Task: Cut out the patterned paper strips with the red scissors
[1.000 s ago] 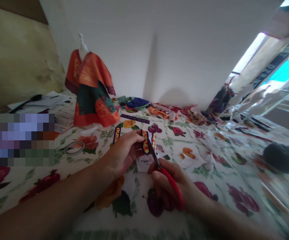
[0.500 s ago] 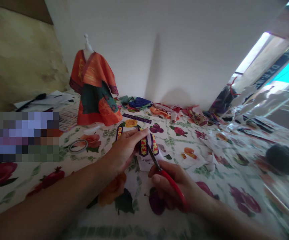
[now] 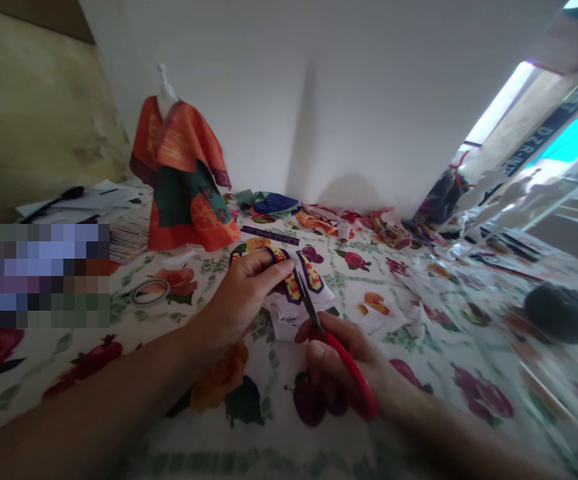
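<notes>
My left hand (image 3: 249, 288) pinches a white piece of fabric (image 3: 289, 319) with purple-edged, yellow-and-red patterned bands (image 3: 313, 273). Red-handled scissors (image 3: 346, 363) are held in my right hand (image 3: 341, 353), fingers wrapped round the handles. Their blades point up and away, lying between two of the bands just right of my left fingertips. The blade tips are hard to make out against the white fabric. Part of the cloth is hidden under my left hand.
A doll figure in an orange and green robe (image 3: 183, 173) stands at the back left. A tape roll (image 3: 150, 292) lies in front of it. Fabric scraps (image 3: 329, 220) line the wall. A dark rounded object (image 3: 566, 313) is at the right, with a purple strip (image 3: 269, 235) behind my hands.
The patterned bands have tilted and spread apart, with the scissor blades now showing between them. The view has shifted slightly, moving the surroundings a little left.
</notes>
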Demonstrator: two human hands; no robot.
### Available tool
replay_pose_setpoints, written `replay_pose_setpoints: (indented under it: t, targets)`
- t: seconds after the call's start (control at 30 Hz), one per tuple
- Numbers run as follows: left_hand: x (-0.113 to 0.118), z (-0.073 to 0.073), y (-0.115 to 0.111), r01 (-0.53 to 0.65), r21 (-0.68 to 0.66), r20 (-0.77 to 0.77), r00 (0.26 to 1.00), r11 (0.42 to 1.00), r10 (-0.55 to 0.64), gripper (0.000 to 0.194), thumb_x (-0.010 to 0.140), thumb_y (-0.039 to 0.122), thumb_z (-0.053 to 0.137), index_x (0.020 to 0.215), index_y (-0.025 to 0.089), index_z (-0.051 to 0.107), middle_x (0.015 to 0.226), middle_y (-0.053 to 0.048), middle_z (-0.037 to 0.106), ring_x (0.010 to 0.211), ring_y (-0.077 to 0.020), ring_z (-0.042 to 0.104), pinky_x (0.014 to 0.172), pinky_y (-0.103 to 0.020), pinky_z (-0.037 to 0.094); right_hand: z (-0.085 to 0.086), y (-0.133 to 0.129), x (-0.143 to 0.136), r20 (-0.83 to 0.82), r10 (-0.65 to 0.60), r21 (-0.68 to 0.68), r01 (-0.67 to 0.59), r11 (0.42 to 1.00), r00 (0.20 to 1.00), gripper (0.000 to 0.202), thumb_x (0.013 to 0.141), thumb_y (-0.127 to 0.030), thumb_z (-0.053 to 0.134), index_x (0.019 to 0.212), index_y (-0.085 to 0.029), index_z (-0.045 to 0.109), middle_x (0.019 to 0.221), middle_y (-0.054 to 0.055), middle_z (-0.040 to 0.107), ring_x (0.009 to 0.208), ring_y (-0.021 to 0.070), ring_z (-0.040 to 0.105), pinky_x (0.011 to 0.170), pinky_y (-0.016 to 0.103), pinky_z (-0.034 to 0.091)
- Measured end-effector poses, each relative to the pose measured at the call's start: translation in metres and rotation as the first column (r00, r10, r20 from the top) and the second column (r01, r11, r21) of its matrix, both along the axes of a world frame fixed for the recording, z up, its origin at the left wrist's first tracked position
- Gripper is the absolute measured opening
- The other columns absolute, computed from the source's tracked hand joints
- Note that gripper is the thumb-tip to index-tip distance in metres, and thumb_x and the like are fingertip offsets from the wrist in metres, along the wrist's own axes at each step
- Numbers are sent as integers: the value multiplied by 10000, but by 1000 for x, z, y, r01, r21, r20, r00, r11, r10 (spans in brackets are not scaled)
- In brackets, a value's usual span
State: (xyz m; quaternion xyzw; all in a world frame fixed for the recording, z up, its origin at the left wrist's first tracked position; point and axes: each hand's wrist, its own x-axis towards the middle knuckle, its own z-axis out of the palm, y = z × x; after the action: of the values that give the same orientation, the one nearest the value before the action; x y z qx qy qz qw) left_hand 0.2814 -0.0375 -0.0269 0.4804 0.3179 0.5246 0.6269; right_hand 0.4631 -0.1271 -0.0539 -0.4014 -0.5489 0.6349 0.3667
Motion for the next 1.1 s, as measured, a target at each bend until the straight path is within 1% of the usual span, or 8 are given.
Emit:
replay_pose_setpoints:
  t: [0.1,0.3,0.47,0.63,0.77,0.93,1.1]
  targets:
    - [0,1,0,-8,2,2,1000,1000,8,145,769,268,832,700,177,742,681,9,666,650,-126,610,630,-232,518,-1,1,0,-2,-6,8,6,1000,1000,497,989,-641,744,1006,-161,617,645,-16,601,444,76,525,379,117,415]
    - [-1,0,1,15,7,-33,999,1000,-15,127,805,287,814,771,174,766,727,-7,705,699,-155,660,692,-269,540,-3,2,2,0,-22,37,22,999,1000,464,1010,-615,736,1015,-163,630,660,-14,603,460,84,551,378,121,417]
    - [-2,-1,1,90,33,-57,994,995,-88,106,799,239,808,883,177,789,864,-31,778,800,-176,699,777,-284,554,0,2,2,-6,-29,36,29,999,1000,440,1025,-585,727,1025,-156,634,695,-12,627,475,78,556,393,121,437]
    - [-2,0,0,179,22,-63,982,984,-178,118,804,231,795,907,174,786,870,-38,791,768,-168,694,739,-277,551,0,3,2,-31,-24,42,26,999,999,420,1036,-562,719,999,-154,627,690,-17,631,475,77,567,396,115,436]
    - [-2,1,-1,204,7,-51,978,979,-203,98,801,222,789,885,172,782,833,-31,786,738,-161,685,702,-265,538,-1,2,2,-34,-23,22,24,999,999,419,1034,-569,714,1034,-159,629,683,-23,632,460,75,548,391,117,436]
    - [-2,2,-2,218,13,-22,976,976,-218,102,793,212,794,890,182,787,849,-28,790,741,-160,685,728,-271,538,-2,1,1,-44,-22,-4,22,1000,999,416,1033,-566,710,1054,-160,625,688,-20,637,463,79,541,391,125,435]
    - [-2,-1,-2,210,-6,-29,977,978,-210,135,789,221,797,918,181,785,898,-47,797,792,-188,701,763,-298,548,-3,3,1,-74,-17,-1,17,1000,997,420,1037,-565,708,1058,-155,621,693,-21,637,450,72,536,385,122,429]
